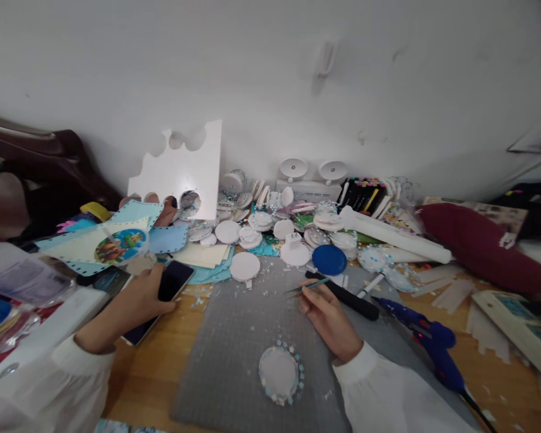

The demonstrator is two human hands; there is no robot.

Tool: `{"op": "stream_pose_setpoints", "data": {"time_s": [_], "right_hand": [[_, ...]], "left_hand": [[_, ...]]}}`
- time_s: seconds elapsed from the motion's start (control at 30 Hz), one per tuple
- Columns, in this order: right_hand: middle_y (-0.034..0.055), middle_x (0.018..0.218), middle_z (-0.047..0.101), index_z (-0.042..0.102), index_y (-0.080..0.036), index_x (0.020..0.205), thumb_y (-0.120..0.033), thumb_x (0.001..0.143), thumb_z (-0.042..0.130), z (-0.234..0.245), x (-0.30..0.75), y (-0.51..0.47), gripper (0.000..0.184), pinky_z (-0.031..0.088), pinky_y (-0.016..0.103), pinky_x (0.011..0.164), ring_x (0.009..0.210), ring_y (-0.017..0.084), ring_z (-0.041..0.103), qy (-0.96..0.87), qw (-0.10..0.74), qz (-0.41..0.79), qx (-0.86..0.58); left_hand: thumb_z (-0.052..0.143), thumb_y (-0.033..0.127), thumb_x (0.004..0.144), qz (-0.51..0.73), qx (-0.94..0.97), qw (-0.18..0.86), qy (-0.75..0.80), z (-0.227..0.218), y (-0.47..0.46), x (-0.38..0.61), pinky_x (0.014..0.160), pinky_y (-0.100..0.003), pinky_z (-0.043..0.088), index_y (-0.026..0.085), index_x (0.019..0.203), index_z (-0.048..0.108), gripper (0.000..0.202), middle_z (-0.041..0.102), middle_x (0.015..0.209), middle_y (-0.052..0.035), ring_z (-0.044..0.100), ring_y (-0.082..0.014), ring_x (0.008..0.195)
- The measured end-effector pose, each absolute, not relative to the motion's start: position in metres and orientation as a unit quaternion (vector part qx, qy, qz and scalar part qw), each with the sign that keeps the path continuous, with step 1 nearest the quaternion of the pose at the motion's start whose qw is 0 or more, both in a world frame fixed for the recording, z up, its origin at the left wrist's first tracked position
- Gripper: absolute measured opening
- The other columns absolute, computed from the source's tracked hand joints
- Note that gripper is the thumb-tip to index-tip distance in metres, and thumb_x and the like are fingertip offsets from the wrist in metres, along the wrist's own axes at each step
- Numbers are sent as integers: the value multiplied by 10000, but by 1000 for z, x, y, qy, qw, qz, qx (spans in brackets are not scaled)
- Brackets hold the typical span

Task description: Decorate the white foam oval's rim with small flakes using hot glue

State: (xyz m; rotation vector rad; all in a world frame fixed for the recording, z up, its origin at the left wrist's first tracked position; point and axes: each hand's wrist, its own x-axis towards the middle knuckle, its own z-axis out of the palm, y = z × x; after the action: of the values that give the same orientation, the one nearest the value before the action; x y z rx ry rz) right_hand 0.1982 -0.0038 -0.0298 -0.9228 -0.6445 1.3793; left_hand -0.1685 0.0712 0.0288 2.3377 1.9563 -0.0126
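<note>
My right hand (324,316) pinches slim teal tweezers (307,286), their points aimed left above the grey cutting mat (220,361). Below them on the mat lies a white disc (278,373), its rim ringed with small pale blue and white pieces. At the left, my left hand (146,294) spans a dark smartphone (174,282), thumb at the near edge and fingers over the far one. The fingertips are partly hidden beside a small pale lump. A plain white disc (244,266) and a blue disc (329,260) sit at the mat's far side.
A blue glue gun (426,337) with a cord lies right, near translucent glue sticks (453,294). A black-handled tool (349,297) lies behind my right hand. Many discs heap along the wall, with markers (365,195) and a white cut-out board (180,168).
</note>
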Motion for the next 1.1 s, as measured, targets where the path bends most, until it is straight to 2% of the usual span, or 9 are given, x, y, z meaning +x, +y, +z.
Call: {"op": "stream_pose_setpoints", "data": {"time_s": [0.13,0.2,0.3,0.4,0.47,0.73,0.87,0.9,1.1], "right_hand": [[6,755,611,697,-208,821,-359,665,815,-30,198,-4,247,369,245,549,609,102,457,-283,627,604,-403],[7,767,617,694,-208,820,-357,668,814,-31,199,-4,244,366,244,550,609,99,459,-283,626,605,-402],[-5,734,593,693,-207,821,-360,668,813,-32,199,-3,247,360,245,551,600,95,458,-284,628,605,-400],[-15,711,569,690,-210,809,-369,659,818,-32,199,-3,254,356,250,552,594,94,454,-284,629,603,-401],[-18,703,564,687,-213,801,-374,654,820,-31,199,-3,256,353,255,552,592,97,453,-284,630,602,-401],[-13,721,585,690,-210,823,-353,676,806,-34,200,-3,235,343,254,549,594,97,455,-287,628,605,-396],[-14,713,590,688,-212,826,-356,674,806,-33,200,-3,241,354,253,552,589,98,459,-285,631,605,-394],[-14,708,589,687,-211,826,-358,674,805,-33,200,-3,241,356,253,552,587,98,458,-285,631,604,-394],[-8,741,607,683,-217,828,-358,669,804,-32,201,-4,245,363,254,553,594,99,456,-282,635,600,-397]], "left_hand": [[577,396,751,-11,800,24,600,28,69,-168,849,-435,447,88,1147,485,510,605,1081,-201,592,-362,1004],[530,377,819,-1,837,5,547,28,63,-162,894,-433,417,125,1125,528,396,593,1120,-177,563,-336,1051],[471,381,893,-19,887,46,460,27,50,-146,784,-361,425,173,892,590,240,624,947,-104,583,-260,883],[384,242,929,-35,905,93,414,24,42,-134,718,-317,404,178,789,563,237,627,822,-60,577,-203,759],[346,205,929,-33,906,98,411,24,41,-131,692,-312,395,175,787,545,247,623,803,-60,567,-195,723],[321,290,933,-2,887,122,446,49,48,-136,578,-244,380,182,812,483,229,581,709,-8,528,-143,602],[407,354,928,-12,894,118,433,40,48,-117,613,-242,407,189,898,505,195,614,806,-23,579,-157,678],[437,360,916,-16,896,113,428,35,49,-112,623,-249,411,188,873,505,190,618,821,-31,586,-166,692],[376,213,909,-37,904,81,418,19,56,-98,641,-277,429,187,806,521,179,627,781,-54,608,-194,690]]}}
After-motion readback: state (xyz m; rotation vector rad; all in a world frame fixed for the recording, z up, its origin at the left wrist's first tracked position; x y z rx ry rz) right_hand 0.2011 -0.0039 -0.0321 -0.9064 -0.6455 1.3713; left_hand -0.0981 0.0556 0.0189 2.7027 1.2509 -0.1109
